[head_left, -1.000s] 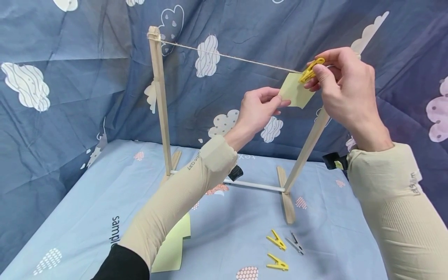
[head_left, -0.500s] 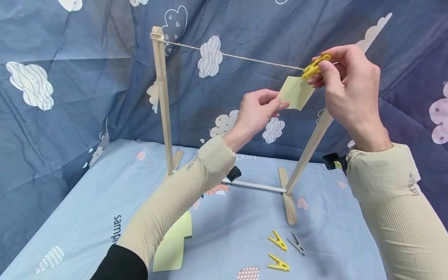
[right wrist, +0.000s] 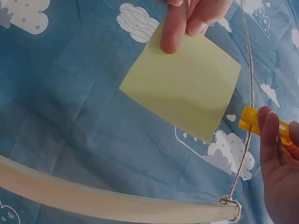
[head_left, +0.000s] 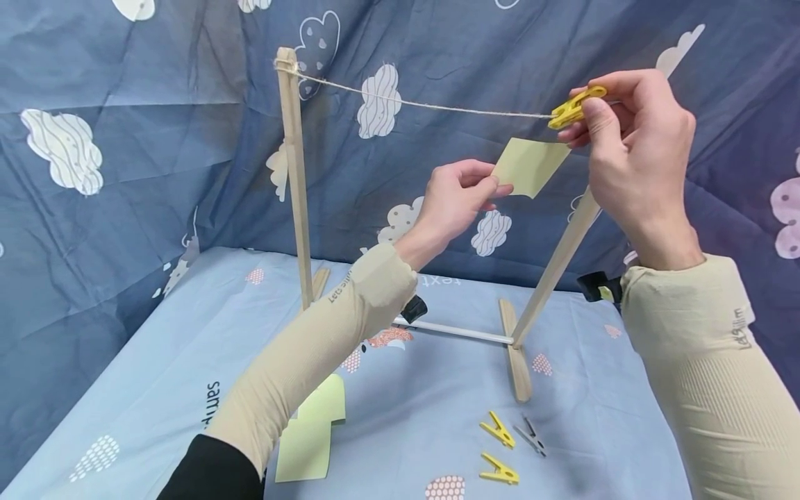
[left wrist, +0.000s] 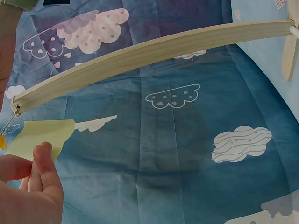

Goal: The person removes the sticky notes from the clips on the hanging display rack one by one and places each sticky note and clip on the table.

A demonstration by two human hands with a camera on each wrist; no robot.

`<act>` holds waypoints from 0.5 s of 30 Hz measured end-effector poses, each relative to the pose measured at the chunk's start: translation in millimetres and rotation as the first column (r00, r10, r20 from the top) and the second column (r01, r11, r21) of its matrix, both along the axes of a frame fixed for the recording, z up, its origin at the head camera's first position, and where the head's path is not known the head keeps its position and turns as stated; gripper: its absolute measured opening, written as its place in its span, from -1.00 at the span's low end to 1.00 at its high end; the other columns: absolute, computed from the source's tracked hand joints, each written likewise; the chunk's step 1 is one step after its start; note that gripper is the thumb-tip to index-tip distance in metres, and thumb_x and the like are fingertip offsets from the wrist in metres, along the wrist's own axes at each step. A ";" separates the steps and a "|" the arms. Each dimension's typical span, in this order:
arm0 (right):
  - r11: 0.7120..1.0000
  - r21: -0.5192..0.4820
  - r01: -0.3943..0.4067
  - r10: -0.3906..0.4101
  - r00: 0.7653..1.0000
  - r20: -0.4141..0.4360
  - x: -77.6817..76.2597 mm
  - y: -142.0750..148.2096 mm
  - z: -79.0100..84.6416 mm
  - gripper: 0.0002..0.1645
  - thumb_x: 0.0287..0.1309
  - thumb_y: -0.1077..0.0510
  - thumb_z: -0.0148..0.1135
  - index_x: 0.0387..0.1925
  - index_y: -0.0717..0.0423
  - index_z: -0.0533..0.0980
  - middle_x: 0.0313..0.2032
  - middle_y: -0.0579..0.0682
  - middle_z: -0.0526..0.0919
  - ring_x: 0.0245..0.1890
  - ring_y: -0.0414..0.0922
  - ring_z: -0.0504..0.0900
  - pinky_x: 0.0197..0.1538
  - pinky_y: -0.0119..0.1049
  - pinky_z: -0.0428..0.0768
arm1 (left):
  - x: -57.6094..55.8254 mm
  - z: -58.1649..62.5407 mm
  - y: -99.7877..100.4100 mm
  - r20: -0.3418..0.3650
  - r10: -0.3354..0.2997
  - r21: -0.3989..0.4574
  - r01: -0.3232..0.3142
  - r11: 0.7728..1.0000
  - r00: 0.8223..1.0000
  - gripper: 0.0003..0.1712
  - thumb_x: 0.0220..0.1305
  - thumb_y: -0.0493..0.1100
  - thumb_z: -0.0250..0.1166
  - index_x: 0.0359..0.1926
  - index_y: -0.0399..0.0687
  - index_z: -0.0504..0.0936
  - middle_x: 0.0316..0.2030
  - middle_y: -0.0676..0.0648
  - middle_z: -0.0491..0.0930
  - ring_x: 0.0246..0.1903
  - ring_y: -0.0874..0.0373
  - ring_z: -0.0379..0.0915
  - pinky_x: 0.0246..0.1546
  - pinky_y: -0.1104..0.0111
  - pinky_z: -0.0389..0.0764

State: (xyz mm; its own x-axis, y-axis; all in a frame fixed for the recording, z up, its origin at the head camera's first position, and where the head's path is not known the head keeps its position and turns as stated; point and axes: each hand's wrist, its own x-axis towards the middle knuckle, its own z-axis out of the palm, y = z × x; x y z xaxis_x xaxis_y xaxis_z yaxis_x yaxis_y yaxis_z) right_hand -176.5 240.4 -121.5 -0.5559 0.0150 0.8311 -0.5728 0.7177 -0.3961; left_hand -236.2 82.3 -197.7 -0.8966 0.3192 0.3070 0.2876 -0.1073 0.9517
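Observation:
My left hand (head_left: 453, 198) pinches a pale yellow paper note (head_left: 531, 167) by its left edge, just below a thin twine line (head_left: 425, 106). In the right wrist view the note (right wrist: 184, 86) hangs apart from the twine. My right hand (head_left: 644, 153) grips a yellow clothespin (head_left: 576, 107) between thumb and fingers. The clothespin's tip is at the twine, above the note's right corner; in the right wrist view the clothespin (right wrist: 251, 120) crosses the twine, separated from the paper. Whether it is clamped on the twine I cannot tell.
Two wooden posts (head_left: 294, 180) hold the twine, with a white rod (head_left: 462, 332) joining them low down. On the blue cloth lie two yellow clothespins (head_left: 498, 469), a grey clothespin (head_left: 530, 436) and more yellow notes (head_left: 304, 450). A patterned curtain (head_left: 156, 104) hangs behind.
The clothespin has come off the note's top corner and moved up and to the right with my right hand. The note has sunk slightly below the twine, still in my left hand.

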 end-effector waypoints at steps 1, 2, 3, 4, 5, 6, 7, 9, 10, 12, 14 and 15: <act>1.000 0.001 -0.001 0.001 1.000 -0.003 0.2 0.0 0.3 -0.70 0.36 0.15 0.05 0.05 0.16 0.47 -0.09 -0.03 0.67 -0.39 -0.41 0.62 -0.18 -0.64 0.55 | -0.4 -0.2 -0.3 0.000 -0.001 0.000 0.001 1.000 1.000 -0.77 0.34 -0.24 0.20 -0.02 -0.14 0.65 -0.13 -0.09 0.70 -0.22 0.27 0.69 -0.31 0.48 0.63; 1.000 -0.002 -0.007 0.007 1.000 -0.004 0.5 0.0 0.6 -0.70 0.36 0.15 0.05 0.05 0.16 0.47 -0.10 -0.03 0.67 -0.39 -0.40 0.62 -0.18 -0.64 0.55 | -0.6 -0.3 -0.6 -0.001 0.000 0.000 0.000 1.000 1.000 -0.77 0.34 -0.24 0.20 -0.02 -0.15 0.64 -0.13 -0.09 0.70 -0.22 0.27 0.69 -0.31 0.48 0.63; 1.000 -0.012 -0.019 0.019 1.000 -0.005 0.7 0.0 1.0 -0.71 0.36 0.15 0.05 0.04 0.17 0.47 -0.10 -0.03 0.67 -0.39 -0.39 0.62 -0.18 -0.63 0.55 | -0.7 -0.5 -1.0 -0.001 -0.001 -0.001 0.001 1.000 1.000 -0.77 0.34 -0.24 0.20 -0.03 -0.15 0.64 -0.14 -0.09 0.70 -0.22 0.27 0.70 -0.32 0.48 0.63; 0.999 -0.023 -0.030 0.030 1.000 -0.008 0.9 0.0 1.4 -0.71 0.35 0.16 0.06 0.04 0.17 0.48 -0.10 -0.04 0.68 -0.40 -0.38 0.62 -0.18 -0.63 0.55 | -0.6 -0.6 -1.4 -0.001 -0.004 0.001 0.004 1.000 1.000 -0.77 0.34 -0.24 0.20 -0.03 -0.15 0.64 -0.14 -0.09 0.70 -0.22 0.26 0.70 -0.32 0.47 0.63; 0.999 -0.016 -0.043 0.042 0.999 -0.023 1.1 0.3 1.7 -0.72 0.35 0.17 0.05 0.03 0.16 0.48 -0.10 -0.03 0.68 -0.40 -0.37 0.63 -0.18 -0.62 0.56 | -0.6 -0.8 -1.7 -0.001 -0.007 0.002 0.007 1.000 1.000 -0.77 0.34 -0.24 0.20 -0.03 -0.15 0.65 -0.14 -0.09 0.70 -0.22 0.26 0.70 -0.32 0.47 0.62; 0.998 -0.021 -0.058 0.057 0.998 -0.038 1.3 0.5 2.0 -0.73 0.35 0.18 0.06 0.02 0.15 0.48 -0.11 -0.04 0.68 -0.41 -0.36 0.63 -0.19 -0.61 0.57 | -0.3 -1.0 -2.2 0.000 -0.009 0.003 0.009 1.000 1.000 -0.77 0.34 -0.25 0.20 -0.03 -0.15 0.65 -0.14 -0.09 0.70 -0.22 0.26 0.70 -0.32 0.47 0.62; 0.997 -0.025 -0.071 0.069 0.996 -0.054 1.5 0.3 2.4 -0.75 0.35 0.19 0.06 0.01 0.14 0.49 -0.12 -0.04 0.69 -0.42 -0.35 0.64 -0.19 -0.59 0.58 | 0.1 -1.0 -2.7 -0.001 -0.012 0.005 0.012 1.000 1.000 -0.77 0.34 -0.25 0.19 -0.03 -0.15 0.65 -0.14 -0.09 0.70 -0.22 0.25 0.70 -0.32 0.46 0.62; 0.995 -0.040 -0.095 0.091 0.992 -0.086 1.6 0.1 3.2 -0.77 0.34 0.21 0.06 -0.02 0.12 0.50 -0.13 -0.05 0.70 -0.43 -0.33 0.64 -0.21 -0.57 0.59 | 1.0 -1.1 -3.8 0.001 -0.017 0.010 0.017 1.000 1.000 -0.78 0.34 -0.26 0.19 -0.04 -0.16 0.65 -0.14 -0.10 0.70 -0.22 0.25 0.70 -0.32 0.46 0.62; 0.994 -0.040 -0.098 0.093 0.991 -0.099 1.7 0.1 3.4 -0.78 0.34 0.21 0.06 -0.03 0.10 0.51 -0.14 -0.06 0.70 -0.44 -0.33 0.64 -0.21 -0.57 0.59 | 1.6 -1.0 -4.3 0.002 -0.019 0.011 0.019 1.000 1.000 -0.78 0.34 -0.26 0.19 -0.04 -0.16 0.65 -0.14 -0.10 0.70 -0.22 0.25 0.70 -0.32 0.46 0.63; 0.992 -0.057 -0.109 0.102 0.988 -0.112 2.0 -0.2 3.7 -0.79 0.34 0.23 0.06 -0.04 0.10 0.51 -0.15 -0.06 0.70 -0.44 -0.32 0.64 -0.21 -0.56 0.59 | 2.8 -0.8 -5.4 0.004 -0.020 0.010 0.020 1.000 1.000 -0.78 0.34 -0.25 0.20 -0.04 -0.16 0.65 -0.15 -0.09 0.70 -0.22 0.25 0.70 -0.31 0.46 0.63; 0.993 -0.052 -0.111 0.104 0.988 -0.111 3.2 0.2 3.5 -0.78 0.34 0.24 0.05 -0.03 0.13 0.51 -0.14 -0.05 0.70 -0.43 -0.32 0.64 -0.20 -0.56 0.58 | 3.6 -0.8 -6.1 0.008 -0.020 0.006 0.020 1.000 1.000 -0.78 0.34 -0.25 0.20 -0.04 -0.16 0.65 -0.14 -0.09 0.70 -0.22 0.25 0.70 -0.31 0.46 0.63; 0.993 -0.044 -0.113 0.108 0.988 -0.110 3.9 0.7 3.2 -0.78 0.34 0.25 0.05 -0.02 0.15 0.50 -0.13 -0.04 0.70 -0.42 -0.32 0.65 -0.19 -0.56 0.58 | 3.7 -1.0 -6.3 0.011 -0.021 0.005 0.021 1.000 1.000 -0.78 0.33 -0.25 0.20 -0.03 -0.16 0.65 -0.14 -0.09 0.70 -0.22 0.25 0.70 -0.30 0.46 0.63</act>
